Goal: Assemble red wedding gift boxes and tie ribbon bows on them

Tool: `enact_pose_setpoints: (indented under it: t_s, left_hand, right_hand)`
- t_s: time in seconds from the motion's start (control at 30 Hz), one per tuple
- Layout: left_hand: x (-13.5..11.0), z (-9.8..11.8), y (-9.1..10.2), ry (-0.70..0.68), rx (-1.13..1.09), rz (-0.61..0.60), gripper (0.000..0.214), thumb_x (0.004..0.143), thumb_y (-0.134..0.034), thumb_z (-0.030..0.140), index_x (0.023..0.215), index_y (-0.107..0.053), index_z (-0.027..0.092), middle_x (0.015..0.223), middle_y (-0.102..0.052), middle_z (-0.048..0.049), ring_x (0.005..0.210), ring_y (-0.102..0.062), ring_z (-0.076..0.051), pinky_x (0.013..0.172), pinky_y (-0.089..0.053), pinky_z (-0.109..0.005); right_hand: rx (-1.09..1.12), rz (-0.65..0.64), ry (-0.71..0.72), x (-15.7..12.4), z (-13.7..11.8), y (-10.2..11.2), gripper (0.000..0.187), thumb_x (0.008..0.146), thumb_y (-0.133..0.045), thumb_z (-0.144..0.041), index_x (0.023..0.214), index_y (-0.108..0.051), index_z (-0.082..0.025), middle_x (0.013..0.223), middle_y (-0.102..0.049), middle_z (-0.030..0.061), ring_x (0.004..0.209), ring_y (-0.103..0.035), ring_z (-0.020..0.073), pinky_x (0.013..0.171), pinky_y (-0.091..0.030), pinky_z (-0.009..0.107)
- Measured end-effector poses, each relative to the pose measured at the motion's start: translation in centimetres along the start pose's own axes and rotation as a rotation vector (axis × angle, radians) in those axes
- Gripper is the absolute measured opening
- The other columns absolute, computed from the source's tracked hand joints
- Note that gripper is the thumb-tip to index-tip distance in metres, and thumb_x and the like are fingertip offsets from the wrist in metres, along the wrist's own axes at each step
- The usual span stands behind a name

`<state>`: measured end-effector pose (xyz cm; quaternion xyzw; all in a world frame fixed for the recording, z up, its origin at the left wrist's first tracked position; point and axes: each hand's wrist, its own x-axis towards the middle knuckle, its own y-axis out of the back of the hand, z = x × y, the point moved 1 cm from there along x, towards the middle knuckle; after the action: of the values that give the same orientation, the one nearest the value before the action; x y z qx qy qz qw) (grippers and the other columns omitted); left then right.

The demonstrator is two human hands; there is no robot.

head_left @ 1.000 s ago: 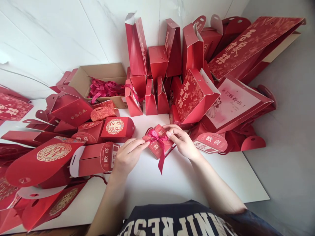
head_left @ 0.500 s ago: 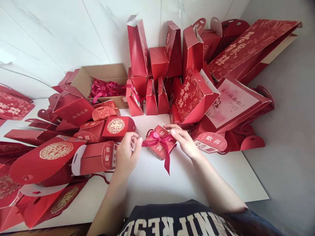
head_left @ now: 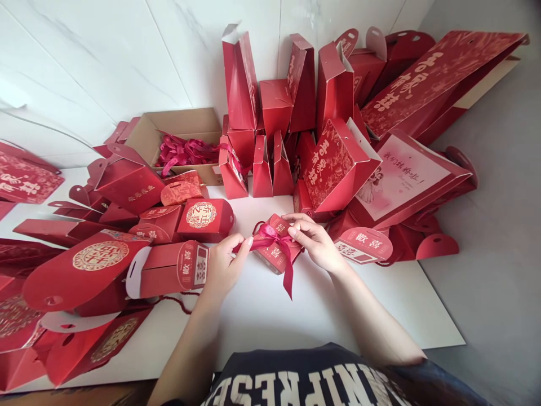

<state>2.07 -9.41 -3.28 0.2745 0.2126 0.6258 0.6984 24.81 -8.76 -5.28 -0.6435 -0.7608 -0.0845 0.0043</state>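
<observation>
A small red gift box (head_left: 276, 256) with gold characters lies on the white board (head_left: 262, 316) in front of me. A dark pink ribbon (head_left: 288, 270) is tied round it in a bow, one tail hanging down toward me. My left hand (head_left: 222, 268) pinches the bow's left loop between thumb and fingertips. My right hand (head_left: 316, 242) rests on the box's right side, its fingers pinched on the ribbon at the knot.
Many red boxes and bags stand at the back against the white wall (head_left: 105, 62). A cardboard box (head_left: 177, 127) holds loose pink ribbons (head_left: 186, 152). Folded red boxes (head_left: 169, 270) crowd the left. A large flat red bag (head_left: 431, 79) leans at the right, beside grey floor (head_left: 499, 225).
My left hand let go and curled back from the bow, then returned and pinched its left loop. My right hand stayed at the knot. The box shifted slightly.
</observation>
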Motion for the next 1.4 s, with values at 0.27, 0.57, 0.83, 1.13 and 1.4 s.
enact_pose_setpoints:
  t_s: [0.27, 0.57, 0.83, 1.13, 1.4]
  left_hand:
    - [0.2, -0.4, -0.2, -0.012, 0.036, 0.034, 0.037, 0.093, -0.05, 0.041, 0.066, -0.044, 0.018, 0.061, -0.043, 0.0036, 0.06, -0.042, -0.01, 0.058, -0.033, -0.021]
    - [0.4, -0.3, 0.0, 0.109, -0.163, -0.073, 0.038, 0.089, -0.053, 0.046, 0.065, -0.047, 0.017, 0.061, -0.05, 0.0025, 0.064, -0.055, -0.013, 0.059, -0.04, -0.021]
    - [-0.6, 0.7, 2.5, 0.153, -0.02, -0.529, 0.041, 0.09, -0.048, 0.052, 0.075, -0.065, 0.018, 0.064, -0.056, 0.0001, 0.061, -0.054, -0.015, 0.053, -0.036, -0.025]
    - [-0.3, 3.2, 3.0, 0.0, 0.076, -0.112, 0.027, 0.09, -0.055, 0.042, 0.111, -0.059, 0.025, 0.116, -0.063, -0.0058, 0.108, -0.061, -0.023, 0.085, -0.052, -0.035]
    - [2.5, 3.2, 0.1, -0.155, -0.175, -0.41, 0.022, 0.083, -0.065, 0.034, 0.103, -0.062, 0.025, 0.145, -0.044, -0.0057, 0.138, -0.041, -0.026, 0.113, -0.036, -0.044]
  right_hand:
    - [-0.031, 0.004, 0.006, 0.1, 0.2, 0.2, 0.032, 0.095, -0.053, -0.039, 0.07, -0.054, -0.02, 0.126, -0.057, 0.0081, 0.115, -0.056, 0.0215, 0.094, -0.041, 0.035]
    - [-0.021, 0.028, -0.004, 0.2, -0.1, 0.4, 0.032, 0.093, -0.057, -0.038, 0.067, -0.053, -0.02, 0.125, -0.061, 0.0074, 0.117, -0.056, 0.0223, 0.101, -0.036, 0.038]
    - [0.215, 0.051, -0.065, 0.2, 0.1, 0.5, 0.037, 0.094, -0.054, -0.046, 0.068, -0.061, -0.02, 0.124, -0.062, 0.0051, 0.11, -0.058, 0.0233, 0.094, -0.042, 0.037]
    - [0.15, -0.006, -0.056, -0.1, -0.3, 0.4, 0.044, 0.094, -0.052, -0.048, 0.063, -0.063, -0.019, 0.122, -0.062, 0.0058, 0.112, -0.057, 0.0222, 0.103, -0.036, 0.037]
    - [0.185, -0.001, -0.063, -0.5, -0.1, 0.8, 0.052, 0.097, -0.044, -0.05, 0.062, -0.068, -0.019, 0.125, -0.061, 0.006, 0.112, -0.057, 0.0239, 0.095, -0.042, 0.037]
